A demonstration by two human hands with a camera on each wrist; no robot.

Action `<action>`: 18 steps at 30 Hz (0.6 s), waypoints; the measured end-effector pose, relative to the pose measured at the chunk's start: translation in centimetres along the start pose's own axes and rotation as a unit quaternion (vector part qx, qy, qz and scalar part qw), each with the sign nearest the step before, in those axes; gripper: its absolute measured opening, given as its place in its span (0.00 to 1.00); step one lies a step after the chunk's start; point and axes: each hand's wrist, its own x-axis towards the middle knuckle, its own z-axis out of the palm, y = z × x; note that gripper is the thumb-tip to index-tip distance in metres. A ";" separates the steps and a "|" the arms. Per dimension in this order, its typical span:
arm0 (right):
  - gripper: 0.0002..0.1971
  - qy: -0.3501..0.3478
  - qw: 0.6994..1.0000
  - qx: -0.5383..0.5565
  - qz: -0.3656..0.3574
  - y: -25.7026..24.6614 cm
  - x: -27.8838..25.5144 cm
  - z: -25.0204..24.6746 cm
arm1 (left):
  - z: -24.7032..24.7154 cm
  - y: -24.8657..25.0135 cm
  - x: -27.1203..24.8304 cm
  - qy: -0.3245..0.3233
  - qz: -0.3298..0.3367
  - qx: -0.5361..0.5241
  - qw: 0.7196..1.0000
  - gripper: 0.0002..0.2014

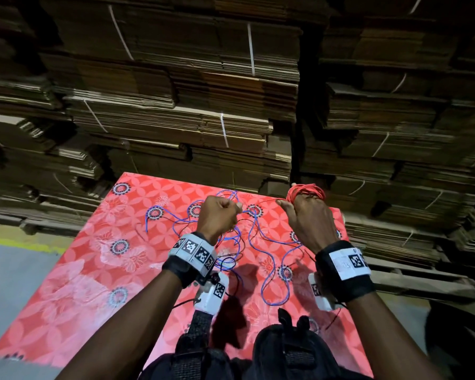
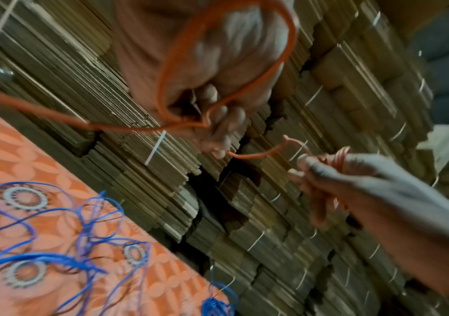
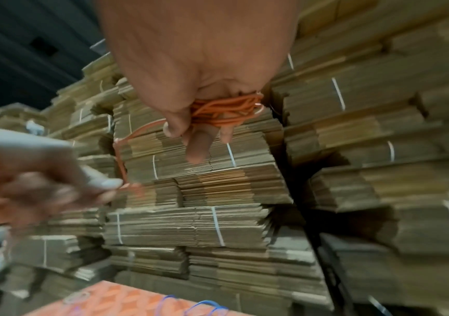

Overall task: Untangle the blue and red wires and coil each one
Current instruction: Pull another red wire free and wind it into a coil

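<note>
- Far left: the red patterned table [image 1: 66, 283] drops off along its left edge to grey floor; nothing lies on that side, so I judge it the freest place to set down a finished coil
- The blue wire [image 1: 258, 242] sprawls in loose loops over the middle of the table, uncoiled, with thin dark strands mixed through it; some loops run under both raised wrists, so a lowered arm or wrist camera could snag one and drag the tangle
- The left hand [image 1: 220, 215] is held above the table with fingers curled into a fist, pinching the free tail of the red wire [image 2: 163, 126], which loops round the hand in the left wrist view; if that pinch slips I expect the tail to spring away and the last turns to slacken
- A short red span bridges the two hands; pulling it too tight could yank turns off the bundle
- The right hand [image 1: 307, 218] has its fingers clamped on the red coil [image 1: 306, 192], thumb pressed across the strands; the bundle looks uneven, so a loosened grip may let it spill
- Right and beyond: the table's far edge and right corner lie just under the right hand, so a dropped coil might fall off; strapped cardboard stacks [image 1: 176, 105] wall in the back, leaving little forward room
</note>
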 end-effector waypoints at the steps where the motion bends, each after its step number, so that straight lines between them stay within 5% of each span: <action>1: 0.21 -0.002 1.000 0.008 0.004 0.0 -0.1 0.2 | 0.1 0.6 -0.1 0.001 0.013 -0.016 1.000 0.16; 4: 0.21 -0.021 0.999 0.019 0.034 0.5 -0.5 0.3 | -0.3 2.1 -0.7 -0.038 0.049 -0.066 0.996 0.11; 8: 0.21 -0.035 0.993 0.028 0.105 2.0 -0.4 0.1 | -1.5 1.7 -1.0 -0.201 0.044 -0.042 0.978 0.03; 11: 0.21 -0.035 0.992 0.021 0.122 2.9 -0.2 0.1 | -2.1 0.2 -0.7 -0.276 0.019 0.029 0.961 0.09; 15: 0.22 -0.039 0.990 0.019 0.133 3.3 0.1 0.5 | -2.8 -0.5 -0.4 -0.261 0.012 0.093 0.961 0.15; 18: 0.21 -0.033 0.990 0.023 0.138 3.3 0.3 0.5 | -3.4 -1.2 0.0 -0.159 0.043 0.177 0.970 0.14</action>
